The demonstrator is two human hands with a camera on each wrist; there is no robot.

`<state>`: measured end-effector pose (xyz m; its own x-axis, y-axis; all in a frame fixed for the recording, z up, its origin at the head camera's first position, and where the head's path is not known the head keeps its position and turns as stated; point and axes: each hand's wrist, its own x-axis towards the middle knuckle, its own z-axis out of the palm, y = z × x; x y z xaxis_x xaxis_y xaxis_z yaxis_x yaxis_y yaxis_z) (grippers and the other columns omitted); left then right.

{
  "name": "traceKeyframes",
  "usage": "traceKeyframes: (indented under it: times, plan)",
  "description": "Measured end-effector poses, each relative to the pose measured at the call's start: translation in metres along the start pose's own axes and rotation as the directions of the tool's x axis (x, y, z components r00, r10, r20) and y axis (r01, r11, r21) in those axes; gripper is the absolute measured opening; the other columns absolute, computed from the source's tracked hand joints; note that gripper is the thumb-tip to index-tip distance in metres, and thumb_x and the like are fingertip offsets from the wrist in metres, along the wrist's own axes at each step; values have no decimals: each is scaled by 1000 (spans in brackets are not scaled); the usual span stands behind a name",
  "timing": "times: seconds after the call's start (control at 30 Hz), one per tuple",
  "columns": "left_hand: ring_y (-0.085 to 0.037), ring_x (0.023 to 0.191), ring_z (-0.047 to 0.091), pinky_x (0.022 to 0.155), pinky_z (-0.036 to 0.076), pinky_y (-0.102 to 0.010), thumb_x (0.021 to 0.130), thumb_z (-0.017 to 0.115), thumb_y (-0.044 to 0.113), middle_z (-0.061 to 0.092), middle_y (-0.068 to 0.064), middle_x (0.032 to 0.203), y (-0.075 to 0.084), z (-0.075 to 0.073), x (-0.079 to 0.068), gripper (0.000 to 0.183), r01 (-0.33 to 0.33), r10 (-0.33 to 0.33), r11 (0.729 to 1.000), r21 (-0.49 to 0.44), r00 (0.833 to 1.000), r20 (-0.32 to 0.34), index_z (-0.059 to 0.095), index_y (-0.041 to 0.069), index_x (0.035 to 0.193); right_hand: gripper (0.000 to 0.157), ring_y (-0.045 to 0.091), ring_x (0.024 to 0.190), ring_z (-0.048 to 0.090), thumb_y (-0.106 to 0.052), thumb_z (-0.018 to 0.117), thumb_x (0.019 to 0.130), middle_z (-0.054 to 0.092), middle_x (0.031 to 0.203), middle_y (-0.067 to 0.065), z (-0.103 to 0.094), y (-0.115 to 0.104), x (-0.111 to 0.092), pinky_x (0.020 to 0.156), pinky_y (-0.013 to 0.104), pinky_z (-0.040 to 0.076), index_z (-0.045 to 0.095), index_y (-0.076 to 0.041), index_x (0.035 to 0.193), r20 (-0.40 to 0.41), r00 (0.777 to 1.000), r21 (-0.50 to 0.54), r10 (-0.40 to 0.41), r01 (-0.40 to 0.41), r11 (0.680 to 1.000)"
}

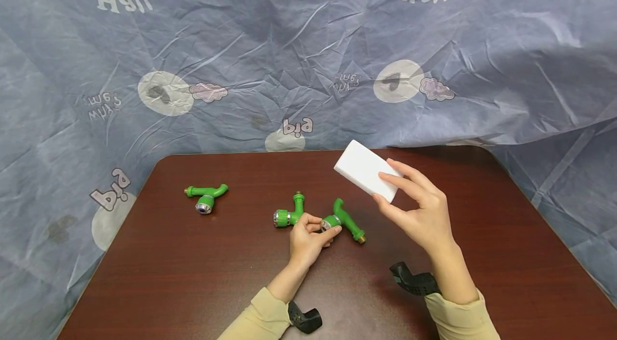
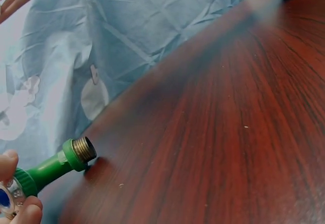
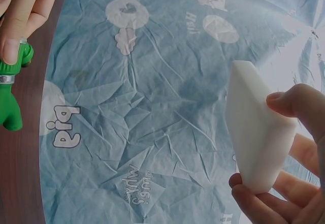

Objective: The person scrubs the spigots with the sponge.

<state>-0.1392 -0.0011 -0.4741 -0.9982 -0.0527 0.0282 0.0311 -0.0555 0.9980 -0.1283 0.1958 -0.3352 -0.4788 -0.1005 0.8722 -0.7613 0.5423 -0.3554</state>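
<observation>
Beige sleeves (image 1: pixel 260 313) nearest cam; L hand (image 1: pixel 307 243) pinching held tap (image 1: pixel 345 218), R hand (image 1: pixel 424 209) w/ white block (image 1: pixel 363 168)

L hand: fingers narrow, pinching the held tap by its ribbed green knob (image 1: pixel 332 221). Thumb on near side of knob, other fingers round the far side; chrome end w/ blue centre faces the hand. Rest of that tap juts out R of the fingers: curved spout (image 1: pixel 339 205) pointing away from the person, brass threaded end (image 1: pixel 359 238) pointing nearer & to the R. L wrist view has that thread well clear of the fingertips, close over the desk (image 1: pixel 491 238); can't tell if touching.

R hand: fingers spread to block width, holding the white block up off the desk. Thumb at its near edge, fingertips on the face & far edge, all at its R end; other end sticks out free to the L. R wrist view: fingers on two opposite sides of block, long part bare.

Second tap (image 1: pixel 298 206) lies just L of the held one, partly hidden behind L hand, knob to the L, thread pointing away. Can't tell if fingers touch it. Third tap (image 1: pixel 207 191) lies far L on desk, well apart from both hands, knob toward the person.

Black wrist cams (image 1: pixel 305 318) on both wrists. Blue-grey printed cloth (image 1: pixel 289 51) hangs behind desk.
</observation>
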Motion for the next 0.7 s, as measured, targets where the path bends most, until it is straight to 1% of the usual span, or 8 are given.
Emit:
traceKeyframes:
  times: [0.1, 0.2, 0.27, 0.4, 0.43, 0.47, 0.53, 0.7]
  plan:
    - [-17, 50, 63, 49, 55, -31, 67, 85, 10, 68, -13, 78, 0, -1, 1, 39, 13, -13, 999, 29, 1000, 3, 57, -1, 92, 31, 30, 94, 62, -9, 76, 64, 65, 108, 20, 0, 4, -2, 88, 15, 44, 73, 2, 93, 1, 1000, -16, 9, -9, 1000]
    - [-23, 53, 65, 49, 55, -29, 68, 84, 9, 69, -13, 86, 1, -3, 2, 40, 6, -8, 996, 87, 1000, 18, 59, 0, 96, 31, 31, 94, 61, -9, 76, 64, 65, 108, 20, 0, 5, -2, 87, 16, 44, 73, 2, 93, 1, 1000, -26, 13, -13, 1000]
    - [-31, 57, 66, 52, 56, -34, 69, 82, 5, 69, -18, 94, 7, -4, 1, 40, 6, -9, 995, 97, 999, 39, 59, -3, 101, 31, 32, 93, 61, -7, 75, 64, 65, 107, 21, -1, -3, 1, 87, 17, 45, 72, 3, 93, 0, 1000, -25, 14, -14, 1000]
    - [-34, 60, 66, 53, 56, -34, 72, 78, 2, 65, -23, 105, 15, -9, 4, 43, -12, 5, 994, 106, 998, 62, 58, -8, 108, 31, 33, 92, 61, -5, 75, 64, 65, 106, 22, -1, -9, 4, 86, 18, 45, 72, 3, 93, 1, 1000, -26, 16, -16, 1000]
    - [-33, 61, 66, 53, 56, -33, 72, 78, 3, 65, -24, 106, 17, -12, 5, 43, -23, 16, 993, 119, 998, 63, 58, -7, 109, 31, 33, 93, 61, -5, 75, 63, 65, 107, 22, -2, -9, 4, 87, 17, 45, 72, 3, 93, 2, 1000, -26, 17, -17, 1000]
    - [-30, 60, 67, 52, 55, -30, 73, 78, 6, 65, -23, 106, 16, -14, 8, 44, -40, 33, 990, 132, 998, 59, 59, -6, 110, 31, 33, 93, 61, -5, 76, 63, 65, 107, 21, -1, -5, 2, 87, 17, 45, 72, 3, 93, 4, 1000, -28, 20, -20, 999]
    - [-26, 63, 67, 51, 54, -26, 74, 79, 11, 66, -21, 106, 23, -21, 11, 42, -79, 72, 983, 163, 996, 48, 61, -2, 109, 33, 31, 94, 61, -6, 77, 62, 65, 108, 20, -1, 3, -2, 87, 16, 44, 73, 2, 94, 8, 1000, -31, 26, -26, 999]
    - [-22, 74, 68, 59, 55, -26, 76, 79, 17, 68, -14, 102, 45, -43, 19, 35, -181, 186, 967, 177, 982, -12, 65, 6, 107, 35, 27, 96, 61, -4, 79, 59, 65, 111, 17, -1, 9, -5, 88, 16, 44, 73, -1, 94, 15, 999, -22, 44, -44, 999]
